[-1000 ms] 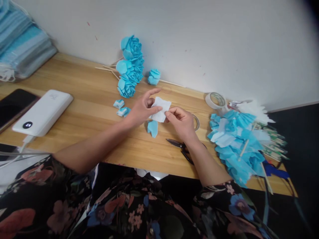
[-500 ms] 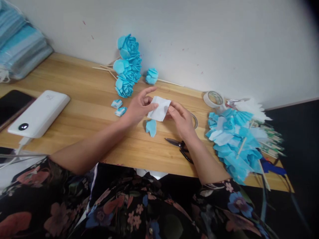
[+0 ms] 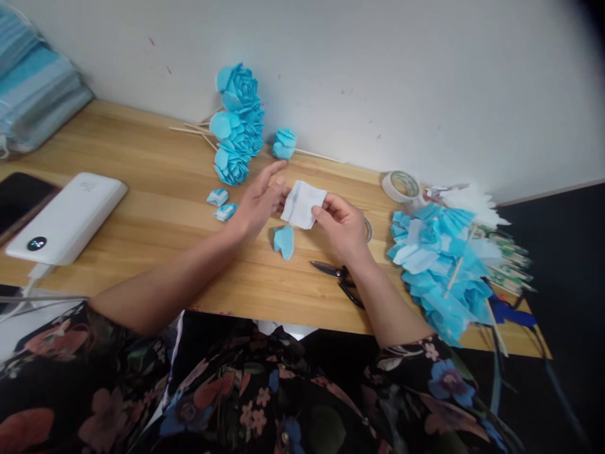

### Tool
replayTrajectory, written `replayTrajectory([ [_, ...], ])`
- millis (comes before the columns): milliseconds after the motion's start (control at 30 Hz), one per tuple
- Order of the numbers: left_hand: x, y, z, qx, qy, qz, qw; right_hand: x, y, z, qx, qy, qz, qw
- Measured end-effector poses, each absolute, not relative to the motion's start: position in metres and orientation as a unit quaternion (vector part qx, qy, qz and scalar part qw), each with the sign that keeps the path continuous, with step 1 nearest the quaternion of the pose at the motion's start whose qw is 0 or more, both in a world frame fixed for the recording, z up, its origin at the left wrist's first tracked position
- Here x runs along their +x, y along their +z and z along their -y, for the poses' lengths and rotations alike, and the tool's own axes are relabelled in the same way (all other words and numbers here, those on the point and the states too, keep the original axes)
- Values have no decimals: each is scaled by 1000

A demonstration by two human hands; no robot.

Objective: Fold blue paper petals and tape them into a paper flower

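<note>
A small white square of thin, paper-like material [image 3: 304,203] is pinched at its right edge by my right hand [image 3: 344,227], thumb on top. At its left edge is my left hand [image 3: 259,200], its index finger stretched out and its thumb off the sheet; its other fingertips are partly hidden near that edge. Below the square lies a cut blue petal piece [image 3: 283,242] on the table. Black scissors [image 3: 336,272] rest beside my right wrist, partly covered by it. Two folded blue-and-white pieces [image 3: 225,212] lie left of my left hand.
Blue paper flowers on sticks [image 3: 239,126] and a blue bud on a stick [image 3: 284,144] lie by the wall. A tape roll [image 3: 401,187] and crumpled blue sheets [image 3: 437,265] are at right. A white power bank [image 3: 69,217] and phone [image 3: 23,202] sit at left.
My left thumb has come off the white square and that hand has opened and shifted slightly left. My right hand still holds the square.
</note>
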State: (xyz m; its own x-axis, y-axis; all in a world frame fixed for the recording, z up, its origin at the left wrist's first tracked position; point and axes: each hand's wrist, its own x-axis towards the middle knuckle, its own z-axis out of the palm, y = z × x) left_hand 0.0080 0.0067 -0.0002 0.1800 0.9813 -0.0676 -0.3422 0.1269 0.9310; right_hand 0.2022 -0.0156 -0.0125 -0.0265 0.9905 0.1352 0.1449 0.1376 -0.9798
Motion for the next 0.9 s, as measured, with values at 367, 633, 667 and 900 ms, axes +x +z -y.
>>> replayTrajectory([
  [367, 6, -32, -25, 608, 508, -310, 525, 202, -21, 15, -467, 345, 647, 494],
  [633, 7, -32, -20, 614, 523, -330, 491, 199, -14, 22, -448, 209, 738, 458],
  [667, 6, -32, -20, 607, 523, -335, 495, 199, -14, 21, -449, 207, 738, 459],
  [900, 2, -26, -22, 572, 518, -349, 531, 206, -13, 16, -443, 194, 721, 496],
])
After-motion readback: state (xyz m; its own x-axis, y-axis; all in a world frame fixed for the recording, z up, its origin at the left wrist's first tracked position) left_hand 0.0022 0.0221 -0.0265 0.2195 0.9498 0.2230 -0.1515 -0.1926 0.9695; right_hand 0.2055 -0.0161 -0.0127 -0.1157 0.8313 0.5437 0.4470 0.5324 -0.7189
